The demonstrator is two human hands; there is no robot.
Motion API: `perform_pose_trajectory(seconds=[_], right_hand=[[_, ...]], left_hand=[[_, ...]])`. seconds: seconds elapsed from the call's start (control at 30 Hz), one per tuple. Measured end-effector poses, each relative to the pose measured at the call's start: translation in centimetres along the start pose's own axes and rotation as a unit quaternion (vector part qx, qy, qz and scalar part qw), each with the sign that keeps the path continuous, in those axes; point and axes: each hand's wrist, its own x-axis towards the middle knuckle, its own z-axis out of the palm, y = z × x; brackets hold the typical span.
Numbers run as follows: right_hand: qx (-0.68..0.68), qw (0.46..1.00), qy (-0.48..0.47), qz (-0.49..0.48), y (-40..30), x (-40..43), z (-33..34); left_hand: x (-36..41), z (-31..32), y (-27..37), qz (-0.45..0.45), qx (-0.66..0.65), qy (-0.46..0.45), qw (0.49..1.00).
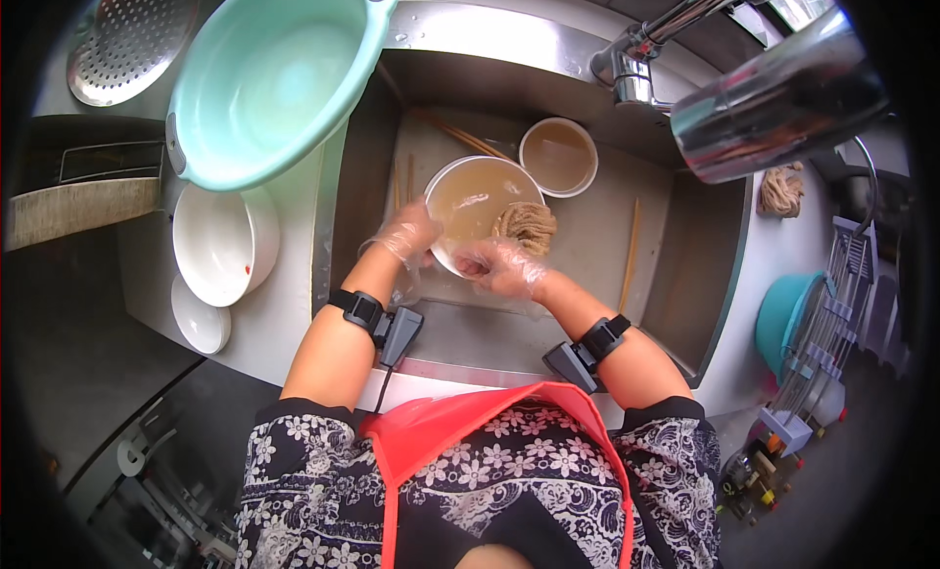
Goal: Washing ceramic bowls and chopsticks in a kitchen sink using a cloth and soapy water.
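My left hand [410, 232], in a clear plastic glove, grips the left rim of a white bowl [445, 252] in the sink. Cloudy brownish liquid [470, 194] fills much of that bowl. At the near right rim, the gloved fingers of my right hand [507, 268] curl around the bowl's edge. A tan knitted scrubbing cloth [527, 227] lies bunched at the bowl's right side, just beyond my right hand. Behind it stands a smaller white bowl [559, 158], also holding brownish liquid. Wooden chopsticks [470, 138] lie on the sink floor, with another chopstick [630, 253] at right.
A mint-green basin [279, 84] stands tilted left of the stainless sink [698, 260], above white bowls [220, 246]. A chrome faucet [778, 99] overhangs the back right. Another tan cloth [781, 191], a teal basin [789, 323] and a metal rack [830, 319] are at right. A perforated strainer [139, 36] is far left.
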Motion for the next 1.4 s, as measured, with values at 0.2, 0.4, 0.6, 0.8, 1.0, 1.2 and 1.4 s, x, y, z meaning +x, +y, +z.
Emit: perform_pose_trajectory(seconds=[0.2,0.4,0.6,0.8,1.0,1.2,1.4], right_hand=[[-0.324,0.944,0.018,-0.054,2.8,-0.7,1.0],[-0.559,0.826,0.074,-0.027,3.5,-1.0,0.0],[-0.436,0.899,-0.003,0.034,1.3,0.0,0.4],[-0.303,0.953,-0.006,-0.027,1.0,-2.0,-1.7],[-0.493,0.87,-0.005,0.022,2.7,-1.3,-1.3],[-0.18,0.981,0.052,-0.044,3.1,-1.6,0.1],[-0.405,0.913,-0.01,-0.044,1.8,-2.7,-3.1]], left_hand=[[0.0,0.4,-0.1,-0.128,-0.063,-0.072,0.987],[-1.0,-0.4,1.8,-0.05,-0.062,-0.005,0.997],[-0.7,-0.2,1.2,-0.128,-0.012,-0.106,0.986],[-1.1,-0.5,1.3,-0.067,-0.079,-0.057,0.993],[-1.5,-0.6,2.2,-0.054,-0.09,-0.018,0.994],[-0.8,-0.5,1.4,-0.05,-0.046,-0.021,0.997],[-0.5,-0.3,0.6,-0.048,-0.067,-0.01,0.997]])
